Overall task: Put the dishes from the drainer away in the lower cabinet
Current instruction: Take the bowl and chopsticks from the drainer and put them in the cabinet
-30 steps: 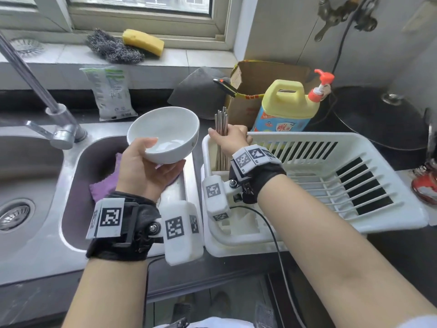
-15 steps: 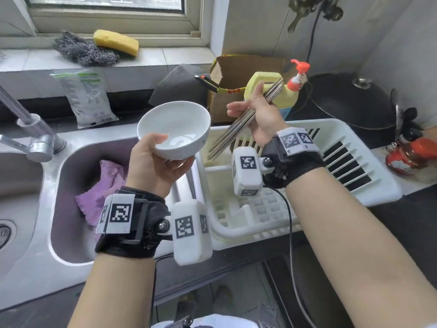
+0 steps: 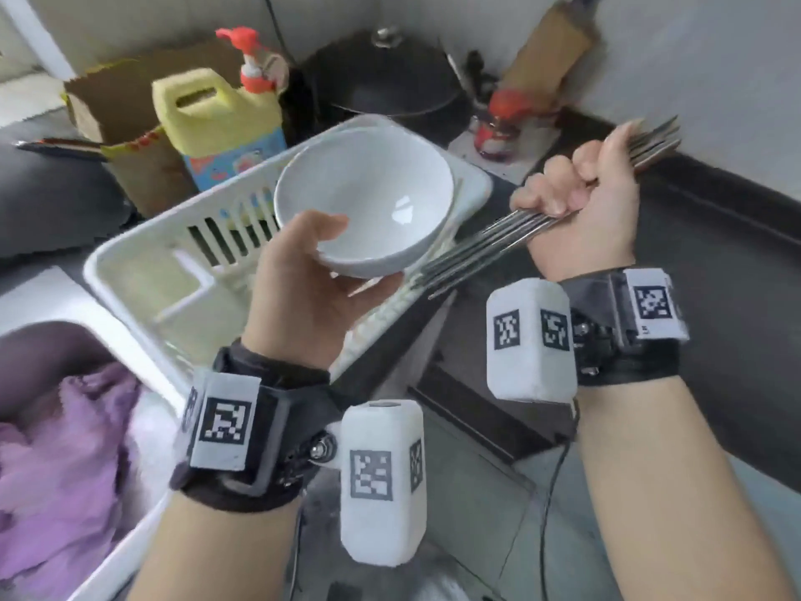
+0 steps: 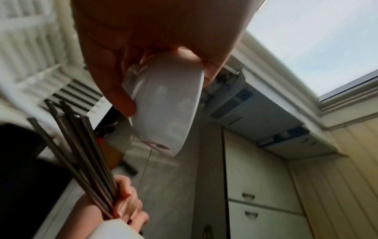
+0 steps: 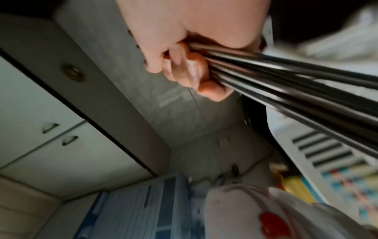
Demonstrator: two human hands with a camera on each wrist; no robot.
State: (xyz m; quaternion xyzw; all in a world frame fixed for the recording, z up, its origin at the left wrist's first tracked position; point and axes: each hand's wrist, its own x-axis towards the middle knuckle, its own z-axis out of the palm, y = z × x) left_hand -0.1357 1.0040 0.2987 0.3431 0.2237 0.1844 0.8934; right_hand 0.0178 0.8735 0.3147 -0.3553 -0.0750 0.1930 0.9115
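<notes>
Head view shows the left hand [image 3: 299, 292] gripping the white bowl [image 3: 364, 201] mid-frame and the right hand [image 3: 581, 201] fisted round the chopsticks [image 3: 490, 245], drainer [image 3: 143, 271] emptied, cabinet stowing remaining.

Dark countertop [image 3: 715, 271] before me, bearing the white dish drainer [image 3: 143, 258], yellow detergent bottle [image 3: 216, 123], brown cardboard box [image 3: 125, 123], black pot [image 3: 381, 75] and red-lidded jar [image 3: 503, 119]; a purple cloth [image 3: 56, 461] lies in my sink [image 3: 43, 297].

Chopsticks [image 3: 511, 236] — now clear of the drainer [image 3: 143, 271], swung rightward.
</notes>
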